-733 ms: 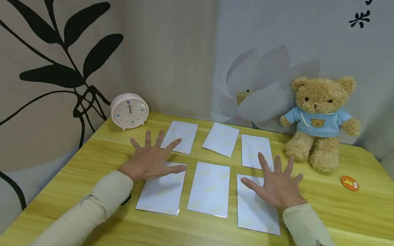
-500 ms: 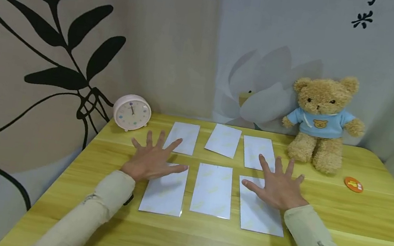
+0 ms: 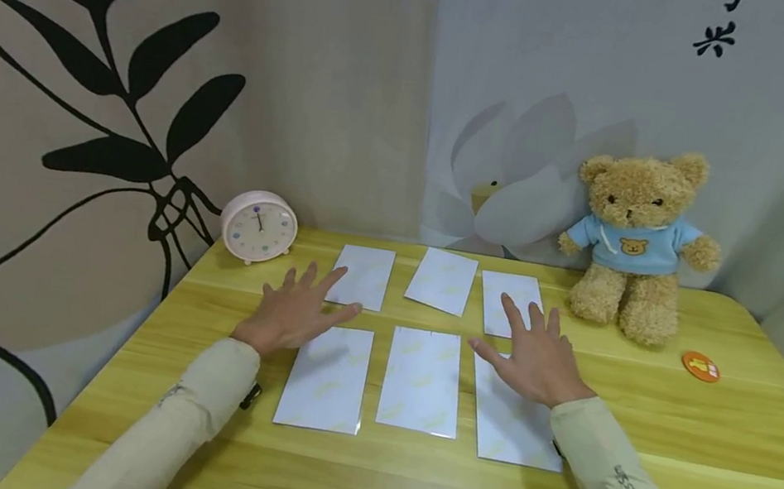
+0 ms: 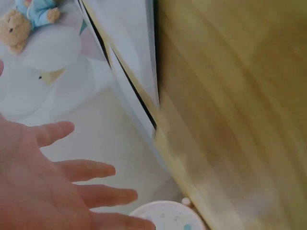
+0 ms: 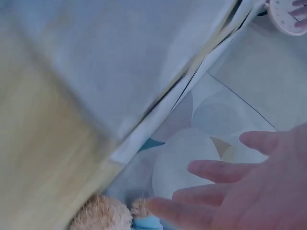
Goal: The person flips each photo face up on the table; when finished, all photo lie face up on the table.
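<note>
Several white cards lie on the wooden table in two rows. My left hand (image 3: 294, 313), fingers spread, hovers over the left side of the layout, between the far-left card (image 3: 363, 274) and the near-left card (image 3: 324, 385). Spread the same way, my right hand (image 3: 534, 355) is over the near-right card (image 3: 512, 428), its fingertips overlapping the far-right card (image 3: 501, 293). Between the hands lie the near-middle card (image 3: 421, 382) and a slightly turned far-middle card (image 3: 442, 280). Neither hand holds anything. In the left wrist view the palm and fingers (image 4: 96, 194) show nothing gripped.
A pink round clock (image 3: 259, 227) stands at the table's back left corner. A teddy bear (image 3: 635, 245) in a blue top is at the back right, with an orange disc (image 3: 701, 366) near it. Behind the table (image 3: 358, 482) hangs a printed curtain (image 3: 339, 87).
My right hand has shifted a little to the left and its fingers have come closer together. The left hand has moved slightly and its fingers are less spread. The cards stay put.
</note>
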### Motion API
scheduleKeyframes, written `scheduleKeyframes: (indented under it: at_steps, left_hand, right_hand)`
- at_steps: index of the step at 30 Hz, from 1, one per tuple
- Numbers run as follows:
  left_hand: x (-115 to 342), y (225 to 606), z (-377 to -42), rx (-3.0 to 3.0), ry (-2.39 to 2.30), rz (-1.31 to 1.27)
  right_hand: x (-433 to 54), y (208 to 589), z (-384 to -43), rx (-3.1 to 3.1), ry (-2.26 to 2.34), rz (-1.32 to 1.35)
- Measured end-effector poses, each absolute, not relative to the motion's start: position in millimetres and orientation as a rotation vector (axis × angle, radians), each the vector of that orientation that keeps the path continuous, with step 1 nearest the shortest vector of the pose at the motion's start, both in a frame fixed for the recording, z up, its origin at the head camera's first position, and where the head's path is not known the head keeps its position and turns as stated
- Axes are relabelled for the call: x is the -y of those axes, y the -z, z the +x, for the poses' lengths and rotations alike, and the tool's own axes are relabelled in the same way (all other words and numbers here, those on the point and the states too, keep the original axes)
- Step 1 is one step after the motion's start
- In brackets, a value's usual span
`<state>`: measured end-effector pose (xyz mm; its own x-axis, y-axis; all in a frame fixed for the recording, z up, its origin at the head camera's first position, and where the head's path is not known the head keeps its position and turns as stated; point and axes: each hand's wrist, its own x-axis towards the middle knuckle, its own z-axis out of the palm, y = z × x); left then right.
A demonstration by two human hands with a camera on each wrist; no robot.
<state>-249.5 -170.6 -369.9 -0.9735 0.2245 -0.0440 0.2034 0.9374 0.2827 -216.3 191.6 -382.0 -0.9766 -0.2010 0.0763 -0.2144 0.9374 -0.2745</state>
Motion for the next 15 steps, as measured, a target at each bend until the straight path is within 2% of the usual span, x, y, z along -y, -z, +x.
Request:
scheduleKeyframes:
  at_steps: [10,15]
  left_hand:
    - [178,371,-269,-2.918,-0.759,0.364]
    - [180,374,-280,-2.823,-0.91,0.301]
  right_hand:
    - [-179,386,-237,3.021,-0.968,0.42]
    - [-174,389,-248,3.01,-1.173,0.427]
